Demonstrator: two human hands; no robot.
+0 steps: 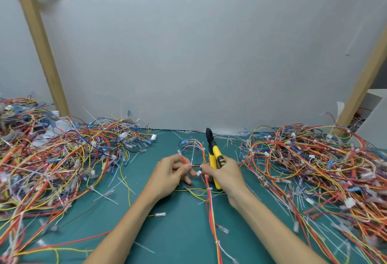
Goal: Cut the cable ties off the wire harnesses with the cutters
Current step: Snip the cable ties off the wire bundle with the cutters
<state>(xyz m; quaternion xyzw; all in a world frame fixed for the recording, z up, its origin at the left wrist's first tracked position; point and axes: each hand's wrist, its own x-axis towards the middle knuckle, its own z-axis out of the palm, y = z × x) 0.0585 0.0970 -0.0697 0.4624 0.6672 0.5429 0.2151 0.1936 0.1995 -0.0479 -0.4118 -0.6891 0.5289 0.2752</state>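
Observation:
My right hand grips the yellow-handled cutters, whose black jaws point up and away over the green mat. The same hand's fingertips also pinch a wire harness of red, yellow and white wires. My left hand pinches the other side of that harness, close to a small white cable tie between the two hands. The harness loops up behind the hands and trails down the mat toward me.
Large tangled heaps of coloured harnesses lie on the left and on the right. Cut white tie pieces litter the green mat. A grey wall with two slanted wooden posts stands behind.

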